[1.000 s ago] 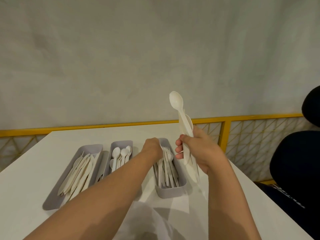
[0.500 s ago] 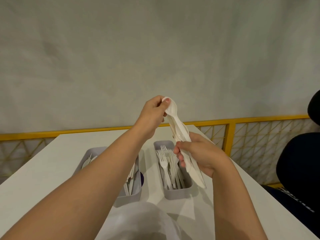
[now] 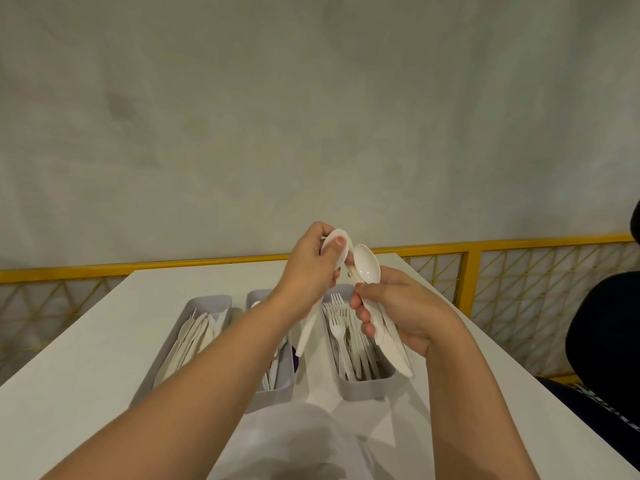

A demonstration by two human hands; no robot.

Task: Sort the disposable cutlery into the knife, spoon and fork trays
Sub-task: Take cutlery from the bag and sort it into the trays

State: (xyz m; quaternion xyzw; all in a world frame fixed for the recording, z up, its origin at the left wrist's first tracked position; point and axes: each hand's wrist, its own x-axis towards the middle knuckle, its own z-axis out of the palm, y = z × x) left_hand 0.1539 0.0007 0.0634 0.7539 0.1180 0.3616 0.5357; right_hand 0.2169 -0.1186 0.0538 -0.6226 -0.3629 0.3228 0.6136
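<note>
Above the fork tray (image 3: 363, 393), the left hand (image 3: 308, 271) has just pulled one spoon (image 3: 313, 317) free of the bundle (image 3: 388, 341) the right hand (image 3: 408, 313) clenches, ready for sorting. Left of it, her forearm partly hides what is probably the spoon tray (image 3: 273, 393); beyond, the knife tray (image 3: 207, 306).

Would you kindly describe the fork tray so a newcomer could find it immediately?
On the white table stand three grey trays side by side. The fork tray is the rightmost one, below the right hand. Unlike its neighbours, it shows pronged forks.
</note>
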